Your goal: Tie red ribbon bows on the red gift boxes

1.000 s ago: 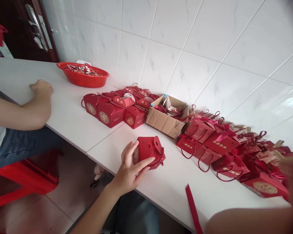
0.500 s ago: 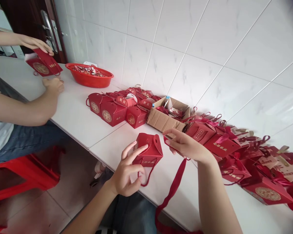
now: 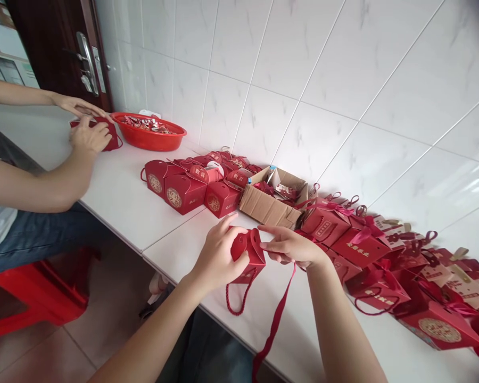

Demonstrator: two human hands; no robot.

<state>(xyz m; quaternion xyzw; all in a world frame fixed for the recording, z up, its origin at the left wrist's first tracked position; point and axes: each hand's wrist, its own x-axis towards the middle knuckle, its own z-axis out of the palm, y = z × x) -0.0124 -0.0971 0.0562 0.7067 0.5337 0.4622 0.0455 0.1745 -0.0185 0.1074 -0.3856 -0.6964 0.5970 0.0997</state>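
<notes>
While the left hand [image 3: 217,255] grips one red box [image 3: 255,259] near the table's [image 3: 175,250] front edge, the right hand [image 3: 291,248] pinches one ribbon [image 3: 280,311] just beside it; one carton [image 3: 269,209] and one basin [image 3: 149,140] stand beyond.

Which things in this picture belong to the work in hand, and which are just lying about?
In use:
box, at the left hand
ribbon, hanging from the right hand

Apparently just nearby:
other boxes
carton
basin
stool
</notes>
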